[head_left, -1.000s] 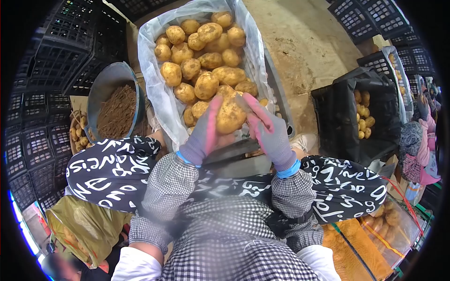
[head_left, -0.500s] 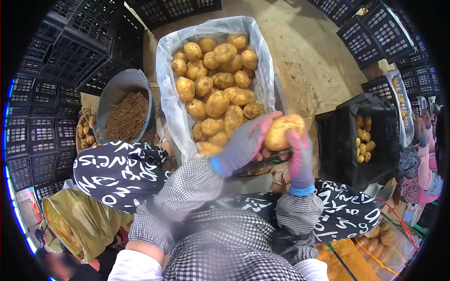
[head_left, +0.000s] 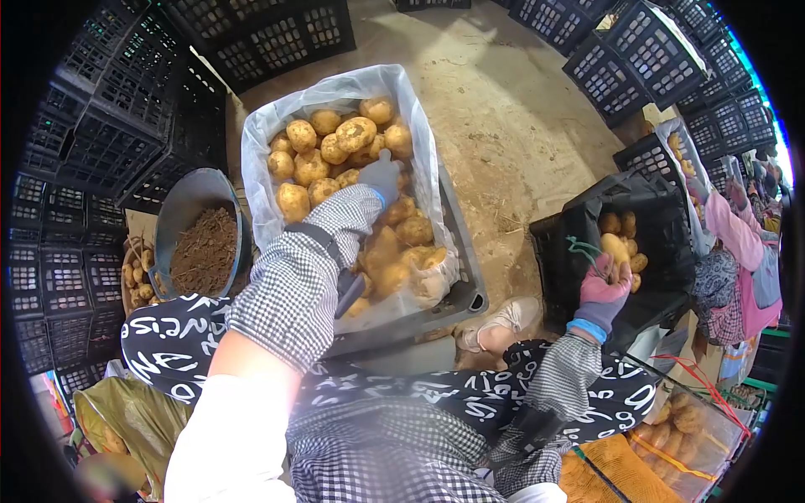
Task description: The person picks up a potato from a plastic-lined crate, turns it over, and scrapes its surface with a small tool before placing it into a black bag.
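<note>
My left hand, in a grey glove, reaches down among the potatoes in the crate lined with white plastic. Its back faces me, and most of its fingers are hidden below. My right hand, in a pink and grey glove with bare fingertips, is over the near edge of a crate lined with black plastic. Its fingers are loosely bent and slightly apart, right by a potato that lies toward the others inside. A thin green cord sticks out beside this hand.
A bucket of soil stands left of the white-lined crate, beside a basket of potatoes. Black crates are stacked at left and top right. A person in pink sleeves is at far right. My shoe is between the crates.
My hands have parted from the potato they held together. The left hand went into the white-lined crate, the right hand moved right to the black-lined one. The view has shifted.
</note>
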Demonstrator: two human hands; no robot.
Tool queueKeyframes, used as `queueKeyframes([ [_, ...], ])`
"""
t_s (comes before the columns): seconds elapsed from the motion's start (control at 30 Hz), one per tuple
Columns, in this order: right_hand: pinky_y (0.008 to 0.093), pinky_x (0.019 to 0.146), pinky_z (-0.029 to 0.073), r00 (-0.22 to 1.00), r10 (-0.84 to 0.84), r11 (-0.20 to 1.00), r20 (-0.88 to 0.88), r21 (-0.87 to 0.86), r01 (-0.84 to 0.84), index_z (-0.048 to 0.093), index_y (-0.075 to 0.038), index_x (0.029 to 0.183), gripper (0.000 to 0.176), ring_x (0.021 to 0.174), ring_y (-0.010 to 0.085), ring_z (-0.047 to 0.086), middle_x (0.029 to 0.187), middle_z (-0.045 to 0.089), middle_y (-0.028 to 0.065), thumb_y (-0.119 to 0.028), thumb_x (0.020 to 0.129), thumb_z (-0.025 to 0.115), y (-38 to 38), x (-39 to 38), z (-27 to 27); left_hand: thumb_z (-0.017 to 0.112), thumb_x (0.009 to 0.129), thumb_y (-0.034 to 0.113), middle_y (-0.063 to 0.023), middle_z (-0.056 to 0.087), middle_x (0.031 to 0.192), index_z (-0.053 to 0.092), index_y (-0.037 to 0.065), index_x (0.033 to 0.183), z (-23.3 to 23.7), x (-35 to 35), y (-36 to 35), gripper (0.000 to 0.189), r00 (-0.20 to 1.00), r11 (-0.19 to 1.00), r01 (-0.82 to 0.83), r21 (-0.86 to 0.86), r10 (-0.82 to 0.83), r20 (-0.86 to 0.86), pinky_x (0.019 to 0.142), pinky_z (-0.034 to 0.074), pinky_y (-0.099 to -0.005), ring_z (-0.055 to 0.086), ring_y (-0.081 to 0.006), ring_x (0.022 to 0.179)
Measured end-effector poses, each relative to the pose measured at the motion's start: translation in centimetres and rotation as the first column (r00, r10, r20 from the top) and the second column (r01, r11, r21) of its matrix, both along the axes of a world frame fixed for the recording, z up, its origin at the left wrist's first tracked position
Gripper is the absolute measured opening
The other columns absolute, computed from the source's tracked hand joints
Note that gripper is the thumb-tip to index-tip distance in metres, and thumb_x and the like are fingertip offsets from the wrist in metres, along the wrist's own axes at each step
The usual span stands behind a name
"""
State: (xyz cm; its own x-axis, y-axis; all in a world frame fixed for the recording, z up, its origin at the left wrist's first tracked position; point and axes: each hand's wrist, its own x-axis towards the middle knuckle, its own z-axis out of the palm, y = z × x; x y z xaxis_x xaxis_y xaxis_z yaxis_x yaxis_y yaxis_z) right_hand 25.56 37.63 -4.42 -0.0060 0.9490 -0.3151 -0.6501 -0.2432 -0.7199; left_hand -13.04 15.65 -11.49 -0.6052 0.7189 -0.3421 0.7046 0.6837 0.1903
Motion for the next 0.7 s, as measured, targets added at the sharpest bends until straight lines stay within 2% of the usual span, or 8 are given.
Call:
queueKeyframes([
  [0.2,0.0290,0.075,0.050,0.922,0.380,0.916,0.072,0.109,-0.386,0.056,-0.001,0.126,0.033,0.090,0.0163,0.061,0.111,0.063,0.0107,-0.017,0.097,0.057,-8.4,-5.6,5.3,0.062,0.087,0.017,-0.0165,0.050,0.129,0.057,0.012,0.124,0.3,-1.0,0.4,0.037,0.968,0.958,0.245,-0.148,-0.249,-0.011,0.087,0.053,-0.0445,0.063,-0.0336,0.110],
  [0.27,0.0280,0.073,0.050,0.879,0.365,0.907,0.307,0.095,-0.410,0.050,0.001,0.135,0.041,0.086,0.0170,0.061,0.114,0.062,0.0121,-0.018,0.099,0.055,-11.8,-7.3,6.9,0.058,0.090,0.021,-0.0168,0.052,0.129,0.058,0.011,0.124,-0.5,-1.8,0.3,0.035,0.944,0.926,0.322,-0.197,-0.329,-0.006,0.089,0.053,-0.0450,0.062,-0.0341,0.111],
  [0.33,0.0281,0.071,0.052,0.820,0.447,0.852,0.358,0.108,-0.512,0.049,0.002,0.136,0.040,0.084,0.0168,0.063,0.115,0.062,0.0138,-0.016,0.100,0.053,-13.6,-7.9,8.1,0.054,0.093,0.025,-0.0169,0.052,0.132,0.060,0.010,0.124,-0.9,-2.7,1.2,0.035,0.922,0.908,0.369,-0.200,-0.384,-0.040,0.090,0.052,-0.0457,0.062,-0.0350,0.112],
  [0.47,0.0263,0.071,0.054,0.640,0.553,0.690,0.533,0.138,-0.711,0.049,0.004,0.136,0.040,0.085,0.0144,0.064,0.115,0.063,0.0137,-0.010,0.099,0.053,-14.7,-7.1,8.7,0.053,0.093,0.038,-0.0175,0.066,0.110,0.063,0.003,0.120,1.4,-1.2,-0.5,0.045,0.958,0.959,0.282,-0.031,-0.279,0.062,0.090,0.052,-0.0450,0.064,-0.0362,0.109],
  [0.5,0.0254,0.072,0.054,0.622,0.570,0.672,0.537,0.132,-0.729,0.049,0.004,0.136,0.040,0.085,0.0135,0.064,0.115,0.063,0.0133,-0.009,0.098,0.054,-14.8,-6.9,8.1,0.055,0.093,0.044,-0.0151,0.071,0.103,0.059,0.004,0.125,3.1,0.2,-1.1,0.051,0.974,0.985,0.138,0.098,-0.153,0.165,0.091,0.051,-0.0434,0.064,-0.0353,0.108],
  [0.53,0.0245,0.072,0.054,0.606,0.586,0.650,0.538,0.134,-0.748,0.049,0.004,0.136,0.040,0.085,0.0126,0.064,0.115,0.063,0.0129,-0.007,0.098,0.054,-14.9,-7.1,7.6,0.054,0.095,0.045,-0.0141,0.069,0.109,0.056,0.004,0.129,4.1,1.2,-2.2,0.054,0.835,0.983,-0.062,0.172,-0.044,0.548,0.089,0.052,-0.0407,0.063,-0.0321,0.109],
  [0.6,0.0237,0.073,0.053,0.569,0.623,0.612,0.537,0.118,-0.782,0.047,0.003,0.138,0.046,0.085,0.0104,0.063,0.119,0.062,0.0115,-0.008,0.095,0.059,-15.7,-7.9,6.1,0.054,0.096,0.047,-0.0106,0.065,0.113,0.046,0.006,0.139,6.7,3.7,-5.1,0.060,0.512,0.909,-0.285,0.305,-0.125,0.850,0.074,0.054,-0.0309,0.064,-0.0210,0.093],
  [0.7,0.0243,0.077,0.053,0.435,0.695,0.492,0.573,0.062,-0.868,0.042,0.003,0.142,0.061,0.094,0.0089,0.061,0.124,0.058,0.0087,-0.011,0.090,0.069,-18.0,-9.7,5.1,0.055,0.095,0.050,-0.0084,0.061,0.114,0.036,0.009,0.146,14.1,9.9,-8.6,0.068,0.301,0.826,-0.421,0.373,-0.261,0.917,0.062,0.054,-0.0234,0.065,-0.0136,0.078],
])
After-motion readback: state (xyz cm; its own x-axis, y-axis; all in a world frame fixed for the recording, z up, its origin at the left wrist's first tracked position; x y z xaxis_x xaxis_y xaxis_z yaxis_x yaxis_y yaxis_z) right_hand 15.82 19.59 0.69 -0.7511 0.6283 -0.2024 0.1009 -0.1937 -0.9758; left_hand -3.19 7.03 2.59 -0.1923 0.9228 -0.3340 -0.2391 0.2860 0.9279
